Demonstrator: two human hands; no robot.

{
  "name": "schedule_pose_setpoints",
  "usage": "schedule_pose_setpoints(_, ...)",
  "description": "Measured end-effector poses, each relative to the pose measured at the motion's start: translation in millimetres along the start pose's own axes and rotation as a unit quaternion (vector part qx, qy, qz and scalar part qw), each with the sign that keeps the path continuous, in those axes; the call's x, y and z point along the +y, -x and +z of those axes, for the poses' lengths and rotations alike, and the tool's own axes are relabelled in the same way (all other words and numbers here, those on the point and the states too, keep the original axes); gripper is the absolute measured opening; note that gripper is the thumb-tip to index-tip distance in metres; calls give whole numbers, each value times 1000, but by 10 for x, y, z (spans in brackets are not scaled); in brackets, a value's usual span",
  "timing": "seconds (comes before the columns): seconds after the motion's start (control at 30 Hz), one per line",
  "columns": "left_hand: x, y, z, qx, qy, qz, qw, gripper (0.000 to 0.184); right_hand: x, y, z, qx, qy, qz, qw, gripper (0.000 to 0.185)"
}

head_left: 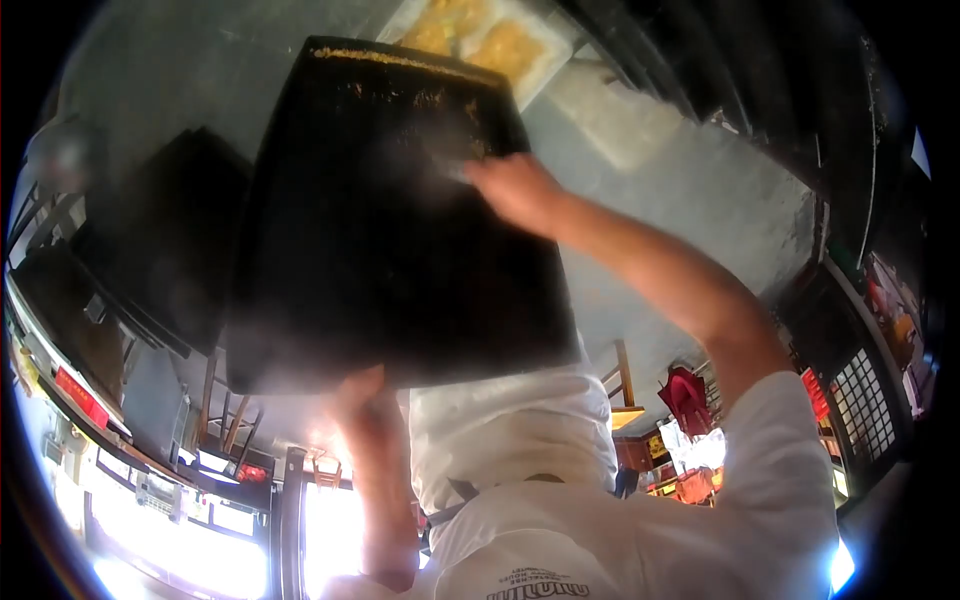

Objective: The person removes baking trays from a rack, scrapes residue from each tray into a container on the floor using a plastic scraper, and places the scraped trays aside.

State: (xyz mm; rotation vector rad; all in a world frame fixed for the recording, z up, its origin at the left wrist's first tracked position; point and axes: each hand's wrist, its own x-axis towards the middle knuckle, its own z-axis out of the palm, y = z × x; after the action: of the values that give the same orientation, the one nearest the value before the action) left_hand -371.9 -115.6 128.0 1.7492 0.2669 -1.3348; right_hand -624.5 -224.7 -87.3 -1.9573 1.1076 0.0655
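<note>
A large black tray (400,260) fills the middle of the view, with golden-brown crumbs or residue along its far edge. My left hand (363,395) grips the tray's near edge at the lower left; its fingers are partly hidden and blurred by glare. Over the tray's upper right part, my right hand (515,188) is closed, with a small pale object at its fingertips that motion blurs too much to name. Just beyond the far edge lies a white tray (552,50) holding yellow-brown flat food.
Another dark tray or board (165,235) lies to the left. A pale translucent sheet (620,118) is on the grey surface (700,200) at the upper right. Wooden stools (232,420) and a dark red bundle (686,400) are farther off, with a lattice panel (865,405) at the right.
</note>
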Motion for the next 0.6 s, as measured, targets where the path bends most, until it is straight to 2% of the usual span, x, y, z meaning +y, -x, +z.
schedule_pose_setpoints(0.03,20,41,68,6,-8,2,1000,33,272,-224,124,61,20,-3,998,15)
schedule_pose_setpoints(0.1,94,89,182,19,-23,7,1000,33,588,-591,162,57,50,16,997,17)
schedule_pose_setpoints(0.13,119,109,191,11,-37,16,999,36,631,-686,63,-10,71,57,996,16)
schedule_pose_setpoints(0.17,114,118,120,15,-46,18,999,37,618,-634,14,16,58,31,998,16)
schedule_pose_setpoints(0.23,51,91,-36,18,-57,20,998,39,321,-322,-284,68,42,-18,997,15)
schedule_pose_setpoints(0.3,37,65,-5,5,-60,7,998,39,-196,107,-527,27,41,-31,998,14)
schedule_pose_setpoints(0.33,60,60,10,0,-64,1,998,38,-503,308,-636,-46,16,-23,999,9)
schedule_pose_setpoints(0.4,88,76,125,8,-69,2,998,38,-923,770,-595,-28,-9,-135,990,15)
schedule_pose_setpoints(0.43,100,93,164,14,-74,2,997,38,-1161,906,-654,-76,-27,-142,987,14)
schedule_pose_setpoints(0.5,108,122,107,58,-58,-14,996,32,-1243,913,-516,-40,-27,-162,986,16)
schedule_pose_setpoints(0.53,98,143,15,70,-45,-15,996,30,-1027,756,-356,11,-50,-164,985,11)
schedule_pose_setpoints(0.57,76,131,-50,84,-32,-17,996,28,-811,428,-352,-61,-18,-73,995,4)
schedule_pose_setpoints(0.6,109,200,9,82,-32,-12,996,24,-466,127,-219,-66,-92,8,994,6)
